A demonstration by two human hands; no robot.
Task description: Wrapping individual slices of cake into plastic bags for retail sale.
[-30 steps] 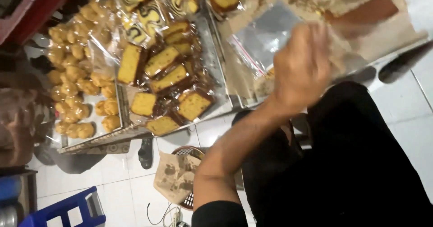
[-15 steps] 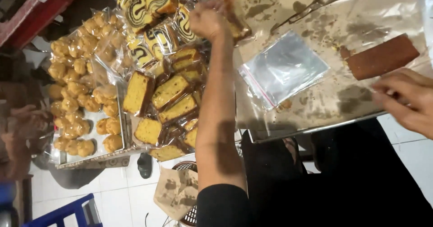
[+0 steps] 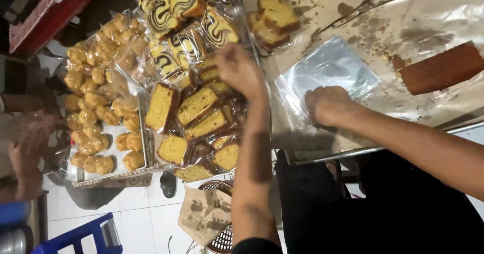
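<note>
L hand (image 3: 237, 70): yours, hovering over the pile of wrapped cake slices (image 3: 201, 115); fingers curled down onto a wrapped slice at the pile's top edge. Can't tell if it's pinched or only touched, as the back of the hand hides the fingertips.
R hand (image 3: 327, 105): yours, fist-like, knuckles up, pressing on the near-left corner of the clear plastic bags (image 3: 330, 72); looks closed on the top sheet, not certain.
Bags vs. grip: stack lies flat on the paper-lined tray (image 3: 353, 12), mostly beyond and right of your R hand; only the corner is under it.
Slices vs. grip: pile sits directly under and toward you from your L hand.
Risk 1: bags are thin and slick, so you may lift two at once or crease the stack.
Risk 2: your L forearm crosses the loosely heaped pile; a sweep could knock slices off the tray edge.
Nearby: unwrapped slices (image 3: 272, 19) beyond the bags; brown loaf piece (image 3: 441, 67) far right; marble cake packs (image 3: 181, 22), bagged round buns (image 3: 98, 107) left.
Other: another person's hand (image 3: 27, 153) at left edge.
</note>
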